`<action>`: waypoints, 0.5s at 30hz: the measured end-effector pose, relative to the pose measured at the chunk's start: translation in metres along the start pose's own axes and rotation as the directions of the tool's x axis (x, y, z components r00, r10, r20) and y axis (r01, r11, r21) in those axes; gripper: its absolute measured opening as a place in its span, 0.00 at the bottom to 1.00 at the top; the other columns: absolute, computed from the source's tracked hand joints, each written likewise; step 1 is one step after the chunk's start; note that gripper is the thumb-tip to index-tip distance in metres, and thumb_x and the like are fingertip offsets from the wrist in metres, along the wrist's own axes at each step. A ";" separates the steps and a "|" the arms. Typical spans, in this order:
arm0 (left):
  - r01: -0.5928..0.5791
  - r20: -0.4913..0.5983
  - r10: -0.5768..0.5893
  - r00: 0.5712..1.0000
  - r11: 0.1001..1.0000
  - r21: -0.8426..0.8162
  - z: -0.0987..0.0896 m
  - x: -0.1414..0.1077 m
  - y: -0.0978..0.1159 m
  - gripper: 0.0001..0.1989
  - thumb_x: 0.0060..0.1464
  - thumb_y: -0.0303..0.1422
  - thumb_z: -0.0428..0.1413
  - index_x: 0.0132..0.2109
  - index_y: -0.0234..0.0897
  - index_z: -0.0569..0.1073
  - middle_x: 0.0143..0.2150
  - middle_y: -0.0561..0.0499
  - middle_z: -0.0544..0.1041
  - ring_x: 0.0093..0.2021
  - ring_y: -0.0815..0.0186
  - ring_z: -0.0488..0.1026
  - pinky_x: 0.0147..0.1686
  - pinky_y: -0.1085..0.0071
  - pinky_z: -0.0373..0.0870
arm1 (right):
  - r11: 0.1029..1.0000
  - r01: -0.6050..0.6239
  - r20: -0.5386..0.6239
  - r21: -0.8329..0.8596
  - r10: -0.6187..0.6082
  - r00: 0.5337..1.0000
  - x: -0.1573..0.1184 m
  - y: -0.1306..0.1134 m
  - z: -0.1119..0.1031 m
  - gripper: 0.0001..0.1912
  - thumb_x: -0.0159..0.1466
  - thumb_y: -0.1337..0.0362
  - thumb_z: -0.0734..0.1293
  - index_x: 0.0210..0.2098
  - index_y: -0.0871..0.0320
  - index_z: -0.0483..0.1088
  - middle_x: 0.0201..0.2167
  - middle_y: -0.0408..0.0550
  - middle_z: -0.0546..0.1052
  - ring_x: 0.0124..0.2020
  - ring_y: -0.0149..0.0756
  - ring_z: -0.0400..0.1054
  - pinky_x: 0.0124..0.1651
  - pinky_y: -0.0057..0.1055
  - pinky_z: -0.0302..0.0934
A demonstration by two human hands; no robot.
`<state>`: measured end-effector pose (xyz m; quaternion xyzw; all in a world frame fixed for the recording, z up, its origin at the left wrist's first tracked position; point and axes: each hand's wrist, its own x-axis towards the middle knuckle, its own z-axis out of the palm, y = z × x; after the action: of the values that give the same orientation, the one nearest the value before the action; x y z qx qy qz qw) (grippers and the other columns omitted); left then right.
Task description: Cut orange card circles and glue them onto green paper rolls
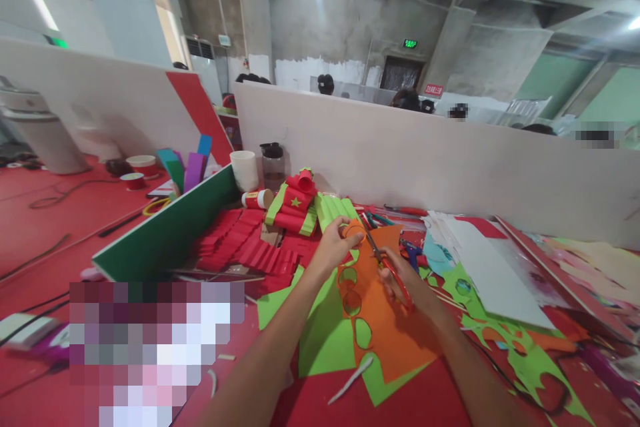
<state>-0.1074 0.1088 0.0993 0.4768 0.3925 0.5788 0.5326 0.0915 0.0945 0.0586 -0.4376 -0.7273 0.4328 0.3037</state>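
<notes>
Left hand [336,240], centre of the frame: thumb and fingers pinching the upper left corner of an orange sheet [387,320] of thin, flat craft material. Right hand [399,273], right of centre: fingers closed about the handles of red-handled scissors [377,253], dark metal blades pointing up and left, tips at the sheet's top edge beside the left fingers; whether the blades are parted cannot be told. Orange sheet: centre to lower centre, matt, edges irregular; one circular outline at the pinched corner, a column of round openings down the left side, the lowest broken through to the margin. Beneath it, bright green sheets [325,340] showing through the openings, on a red tabletop [320,400]. Lower centre: one narrow white curled strip [351,380]. Above and left of the hands: a red and green tiered craft piece [295,207] bearing a yellow star. Upper left of centre: one plain white cup [245,170]. Right: a white rectangular board [493,273]; below it, bright green offcuts [533,360] with rounded cut-outs.
</notes>
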 end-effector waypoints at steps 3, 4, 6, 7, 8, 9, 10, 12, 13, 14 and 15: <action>0.010 -0.001 -0.010 1.000 1.000 -0.020 0.001 -0.002 0.003 0.19 0.43 0.34 0.66 0.39 0.37 0.67 0.28 0.56 0.74 0.26 0.72 0.71 0.30 0.74 0.70 | 0.999 0.048 0.016 -0.005 -0.048 0.999 0.001 0.001 -0.002 0.32 0.63 0.37 0.60 0.55 0.54 0.60 0.26 0.36 0.61 0.16 0.25 0.56 0.19 0.24 0.58; 0.013 0.000 -0.013 1.000 1.000 -0.020 0.002 -0.002 0.003 0.19 0.43 0.34 0.66 0.39 0.37 0.67 0.28 0.56 0.74 0.26 0.72 0.71 0.30 0.75 0.69 | 0.998 0.062 0.014 -0.021 -0.062 0.998 0.000 0.000 -0.003 0.31 0.63 0.38 0.61 0.55 0.54 0.60 0.25 0.36 0.61 0.17 0.25 0.56 0.19 0.24 0.57; 0.015 -0.004 -0.015 1.000 1.000 -0.010 0.002 -0.002 0.004 0.19 0.43 0.34 0.66 0.39 0.37 0.67 0.27 0.57 0.74 0.25 0.72 0.71 0.28 0.76 0.69 | 0.995 0.081 0.004 -0.061 -0.081 0.997 -0.003 -0.005 -0.003 0.29 0.65 0.42 0.62 0.55 0.55 0.60 0.26 0.37 0.61 0.18 0.26 0.57 0.20 0.23 0.56; 0.014 -0.007 -0.014 1.000 1.000 -0.005 0.002 -0.002 0.004 0.19 0.43 0.34 0.66 0.39 0.37 0.67 0.27 0.57 0.73 0.25 0.72 0.71 0.28 0.76 0.68 | 0.994 0.082 -0.001 -0.077 -0.082 0.997 -0.004 -0.008 -0.003 0.27 0.65 0.43 0.62 0.55 0.54 0.60 0.26 0.37 0.62 0.19 0.26 0.58 0.21 0.23 0.56; 0.013 -0.009 -0.013 1.000 1.000 -0.001 0.002 -0.003 0.004 0.19 0.43 0.35 0.66 0.39 0.36 0.67 0.27 0.57 0.73 0.25 0.72 0.71 0.27 0.76 0.68 | 0.993 0.077 -0.006 -0.086 -0.078 0.997 -0.006 -0.011 -0.003 0.26 0.66 0.45 0.63 0.55 0.54 0.61 0.26 0.38 0.63 0.20 0.26 0.58 0.22 0.23 0.56; 0.010 -0.010 -0.010 1.000 1.000 0.002 0.003 -0.003 0.004 0.18 0.43 0.34 0.66 0.39 0.36 0.67 0.27 0.57 0.73 0.25 0.72 0.70 0.27 0.76 0.68 | 0.994 0.068 -0.009 -0.087 -0.069 0.998 -0.007 -0.013 -0.003 0.25 0.66 0.46 0.63 0.55 0.54 0.61 0.26 0.38 0.63 0.20 0.26 0.57 0.22 0.23 0.57; 0.007 -0.009 -0.007 1.000 1.000 0.002 0.003 -0.003 0.004 0.18 0.43 0.34 0.66 0.39 0.36 0.68 0.26 0.57 0.73 0.25 0.72 0.70 0.28 0.76 0.68 | 0.995 0.058 -0.010 -0.084 -0.059 0.998 -0.008 -0.015 -0.003 0.24 0.66 0.47 0.63 0.54 0.55 0.61 0.26 0.38 0.64 0.20 0.27 0.57 0.23 0.24 0.57; 0.001 -0.006 -0.001 1.000 1.000 -0.004 0.003 -0.003 0.005 0.17 0.43 0.34 0.66 0.38 0.36 0.68 0.26 0.57 0.73 0.25 0.73 0.70 0.29 0.76 0.69 | 0.996 0.044 -0.015 -0.080 -0.046 0.999 -0.007 -0.016 -0.003 0.24 0.65 0.47 0.63 0.53 0.55 0.62 0.25 0.38 0.64 0.19 0.27 0.57 0.23 0.24 0.57; 0.000 -0.008 -0.001 1.000 1.000 -0.009 0.004 -0.003 0.006 0.17 0.43 0.34 0.66 0.37 0.36 0.68 0.25 0.57 0.72 0.24 0.73 0.70 0.29 0.76 0.69 | 0.996 0.041 -0.021 -0.080 -0.042 0.999 -0.006 -0.016 -0.003 0.24 0.65 0.47 0.63 0.53 0.56 0.63 0.25 0.38 0.64 0.20 0.28 0.58 0.24 0.25 0.58; 0.002 -0.011 -0.002 1.000 1.000 -0.013 0.004 -0.003 0.006 0.17 0.42 0.34 0.66 0.37 0.36 0.68 0.25 0.57 0.72 0.24 0.73 0.71 0.29 0.76 0.69 | 0.996 0.039 -0.029 -0.077 -0.042 0.999 -0.006 -0.015 -0.003 0.24 0.65 0.46 0.63 0.53 0.56 0.63 0.24 0.38 0.65 0.20 0.28 0.59 0.24 0.25 0.58; 0.005 -0.013 -0.005 1.000 1.000 -0.015 0.004 -0.003 0.006 0.17 0.42 0.34 0.66 0.37 0.36 0.68 0.25 0.57 0.73 0.24 0.73 0.71 0.29 0.75 0.69 | 0.997 0.039 -0.039 -0.072 -0.042 0.998 -0.005 -0.014 -0.003 0.24 0.65 0.46 0.63 0.52 0.56 0.64 0.24 0.39 0.65 0.20 0.29 0.60 0.25 0.26 0.58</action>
<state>-0.1050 0.1047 0.1051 0.4681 0.3928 0.5834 0.5350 0.0905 0.0880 0.0716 -0.4421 -0.7448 0.3912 0.3113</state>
